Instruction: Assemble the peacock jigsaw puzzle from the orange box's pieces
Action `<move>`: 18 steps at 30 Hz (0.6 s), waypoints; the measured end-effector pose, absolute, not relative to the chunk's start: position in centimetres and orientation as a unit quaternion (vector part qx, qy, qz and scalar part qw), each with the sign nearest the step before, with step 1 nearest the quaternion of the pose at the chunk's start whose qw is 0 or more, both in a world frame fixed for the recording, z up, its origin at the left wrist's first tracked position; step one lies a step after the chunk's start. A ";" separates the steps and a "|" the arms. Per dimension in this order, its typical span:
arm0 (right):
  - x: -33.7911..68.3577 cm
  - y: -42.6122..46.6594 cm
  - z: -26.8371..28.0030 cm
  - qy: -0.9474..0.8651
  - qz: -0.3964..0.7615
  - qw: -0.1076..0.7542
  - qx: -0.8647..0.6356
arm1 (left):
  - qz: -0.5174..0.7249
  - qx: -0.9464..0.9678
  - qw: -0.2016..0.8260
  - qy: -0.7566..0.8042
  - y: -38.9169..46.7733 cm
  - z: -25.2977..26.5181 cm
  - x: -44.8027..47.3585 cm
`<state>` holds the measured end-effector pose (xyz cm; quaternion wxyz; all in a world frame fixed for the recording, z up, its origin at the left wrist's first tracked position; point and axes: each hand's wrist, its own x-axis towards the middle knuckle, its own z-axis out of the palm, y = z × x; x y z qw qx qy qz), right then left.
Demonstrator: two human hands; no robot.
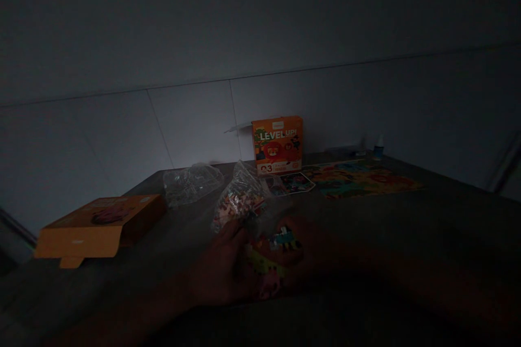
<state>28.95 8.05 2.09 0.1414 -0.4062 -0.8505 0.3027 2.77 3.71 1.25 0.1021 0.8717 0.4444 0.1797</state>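
We have both hands down at a patch of puzzle pieces (260, 261) on the worktop (187, 227), well in front of the upright orange box (278, 146), on our side of it. Our left hand (215, 274) lies at the patch's left, fingers bent near the bag of loose pieces (240, 200), which sits between that hand and the box; our right hand (309, 249) curves by the bright pieces (287, 238) on the side toward the box. Whether either hand's fingers grip a piece or merely rest, we cannot tell (the light is very poor). To work well, we judge, we should steady the joined part flat, line up each tab with its gap and press straight down. A yellow-green band (266, 265) slants across the patch, its left end nearer the box; pink pieces (269, 284) lie farther from the box. Our hands hide too much for us to settle the patch's long axis or which way its picture points.
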 end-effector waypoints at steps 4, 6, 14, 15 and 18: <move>28.9 8.2 1.0 -0.860 0.290 0.203 -0.368 | 0.184 0.867 0.115 0.448 3.9 1.4 2.9; 28.9 8.2 0.7 -0.864 0.283 0.223 -0.352 | 0.185 0.868 0.121 0.445 3.9 1.4 2.8; 29.2 8.6 1.0 -0.798 0.360 0.308 -0.373 | 0.185 0.873 0.114 0.437 3.8 1.4 2.8; 29.2 8.5 1.0 -0.794 0.376 0.308 -0.365 | 0.184 0.873 0.113 0.437 3.8 1.4 2.8; 29.1 7.4 1.2 -0.841 0.326 0.257 -0.346 | 0.181 0.872 0.112 0.442 3.7 1.3 2.8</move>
